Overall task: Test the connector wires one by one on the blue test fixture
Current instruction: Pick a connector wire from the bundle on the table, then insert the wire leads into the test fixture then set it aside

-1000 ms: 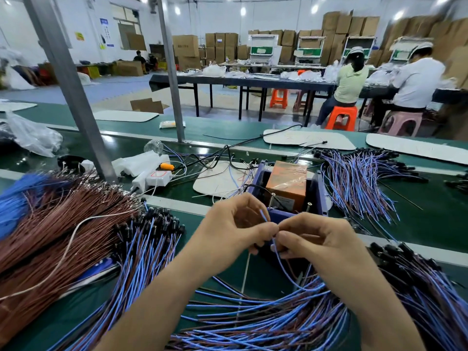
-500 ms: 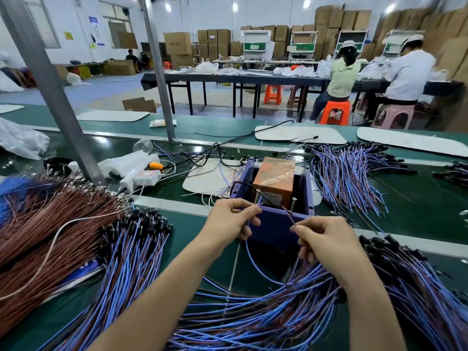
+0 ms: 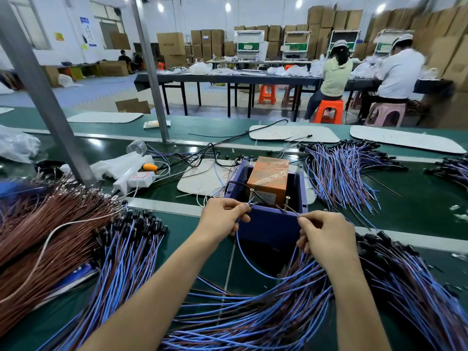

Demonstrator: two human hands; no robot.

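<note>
Your left hand (image 3: 222,216) pinches wire (image 3: 240,249) end at fixture (image 3: 268,225) rim; your right hand (image 3: 326,234) pinches its other end. Tips too small; contact unclear.

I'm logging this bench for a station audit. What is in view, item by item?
blue test fixture: one, blue, bench centre
orange box: one, orange, inside the fixture
blue wire: one, blue, looped between both hands
blue-brown wire heaps: several, blue and brown, around the fixture
brown wire heap: one, brown, far left
power strip: one, white, left of the fixture
seated workers: two, pale tops, far table
left hand: pinches one wire end at the fixture
right hand: pinches the other end
</note>
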